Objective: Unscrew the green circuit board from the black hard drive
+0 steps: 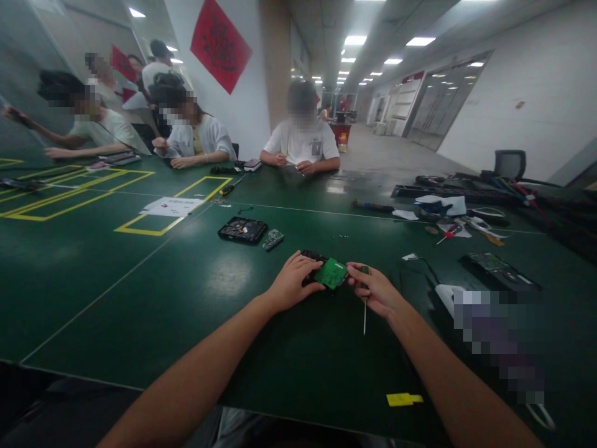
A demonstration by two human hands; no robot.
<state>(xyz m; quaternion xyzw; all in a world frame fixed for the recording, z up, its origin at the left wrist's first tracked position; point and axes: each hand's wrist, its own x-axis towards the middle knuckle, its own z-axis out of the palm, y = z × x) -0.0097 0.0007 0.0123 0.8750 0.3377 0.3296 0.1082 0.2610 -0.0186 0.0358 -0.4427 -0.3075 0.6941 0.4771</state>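
A small black device (311,256) lies on the green table (186,298) in front of me, with a green circuit board (331,273) on top of it. My left hand (293,281) rests over the device, fingers curled on its left side and touching the board. My right hand (377,290) is closed round a thin screwdriver (364,314), whose metal shaft points down toward me, and its fingertips touch the board's right edge.
A second black device (242,229) and a loose green board (273,239) lie further back. Tools, cables and parts (454,218) crowd the right side. A yellow tag (403,399) lies near the front edge. Several people sit along the far side.
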